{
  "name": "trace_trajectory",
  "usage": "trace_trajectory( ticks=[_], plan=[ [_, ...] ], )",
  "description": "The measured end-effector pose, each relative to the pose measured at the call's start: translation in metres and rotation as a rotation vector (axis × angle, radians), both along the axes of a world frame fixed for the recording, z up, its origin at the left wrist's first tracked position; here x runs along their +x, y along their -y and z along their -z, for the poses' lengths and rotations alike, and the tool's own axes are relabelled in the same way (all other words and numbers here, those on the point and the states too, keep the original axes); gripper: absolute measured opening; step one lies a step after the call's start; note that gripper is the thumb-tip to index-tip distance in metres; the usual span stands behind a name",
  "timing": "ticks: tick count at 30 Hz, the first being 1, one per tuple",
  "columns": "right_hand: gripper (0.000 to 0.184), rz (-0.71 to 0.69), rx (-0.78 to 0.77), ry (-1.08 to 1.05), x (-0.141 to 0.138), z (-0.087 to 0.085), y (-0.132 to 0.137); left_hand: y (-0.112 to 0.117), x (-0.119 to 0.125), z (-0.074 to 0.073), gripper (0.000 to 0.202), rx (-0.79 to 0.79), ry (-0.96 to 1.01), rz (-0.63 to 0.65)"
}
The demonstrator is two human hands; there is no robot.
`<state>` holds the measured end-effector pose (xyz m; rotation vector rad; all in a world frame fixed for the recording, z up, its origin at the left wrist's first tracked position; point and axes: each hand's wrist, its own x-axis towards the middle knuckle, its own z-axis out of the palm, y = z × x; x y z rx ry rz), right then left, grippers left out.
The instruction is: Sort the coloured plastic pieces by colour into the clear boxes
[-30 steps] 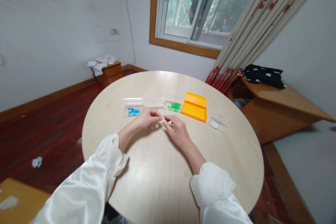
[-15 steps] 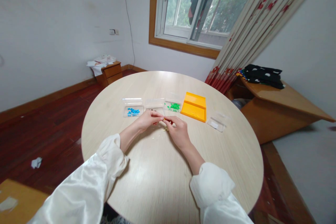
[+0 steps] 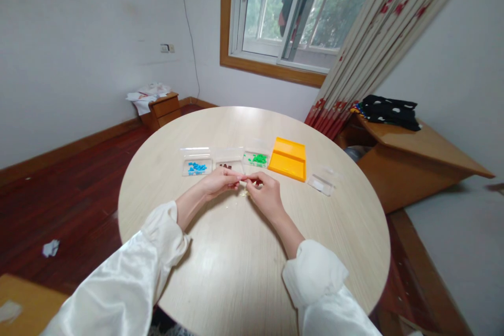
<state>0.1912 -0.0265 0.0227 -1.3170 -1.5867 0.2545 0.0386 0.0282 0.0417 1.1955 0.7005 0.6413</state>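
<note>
Over the far middle of the round table, my left hand (image 3: 221, 181) and my right hand (image 3: 266, 194) meet fingertip to fingertip. Both are closed in a pinch. What sits between the fingers is too small and hidden to name. Just below them lie small pale pieces (image 3: 244, 192), loose on the tabletop. Beyond my left hand are a clear box with blue pieces (image 3: 197, 167) and another with dark brown pieces (image 3: 226, 166), partly covered by the hand. Green pieces (image 3: 259, 159) fill part of a third clear box, behind my right hand.
An open orange-yellow case (image 3: 289, 168) stands right of the green pieces. Farther right is a clear box (image 3: 322, 185) with a white label-like patch. All rest on the round wooden table (image 3: 236, 273). A tilted wooden cabinet (image 3: 417, 163) leans beyond its right side.
The view has shifted slightly, so everything sits a little farther left. An orange bit that showed between the fingertips is now out of sight. The hands stay together.
</note>
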Motion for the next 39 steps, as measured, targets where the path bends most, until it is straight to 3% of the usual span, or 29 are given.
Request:
trace_trajectory(
  ticks=[9, 16, 20, 25, 29, 33, 39],
  plan=[
    [0.01, 0.062, 0.074, 0.104, 0.011, 0.0, -0.004, 0.002, -0.001, -0.006, 0.027, -0.032, -0.027, -0.011],
    [0.013, 0.426, 0.192, 0.158, 0.084, 0.008, -0.023, -0.005, -0.006, -0.012, 0.017, 0.087, -0.164, -0.156],
    [0.022, 0.493, 0.181, 0.166, 0.116, 0.02, -0.03, -0.009, -0.011, -0.013, 0.02, 0.23, -0.317, -0.206],
    [0.033, 0.478, 0.165, 0.166, 0.122, 0.03, -0.036, -0.012, -0.021, -0.02, 0.022, 0.397, -0.457, -0.103],
    [0.032, 0.47, 0.165, 0.204, 0.12, 0.027, -0.034, -0.016, -0.031, -0.021, 0.021, 0.471, -0.605, -0.039],
    [0.026, 0.513, 0.014, 0.28, 0.134, 0.013, -0.021, -0.021, -0.04, -0.018, 0.015, 0.482, -0.703, 0.102],
    [0.018, 0.663, -0.435, 0.397, 0.17, 0.005, 0.005, -0.024, -0.052, -0.021, 0.012, 0.556, -0.974, 0.173]
  ],
)
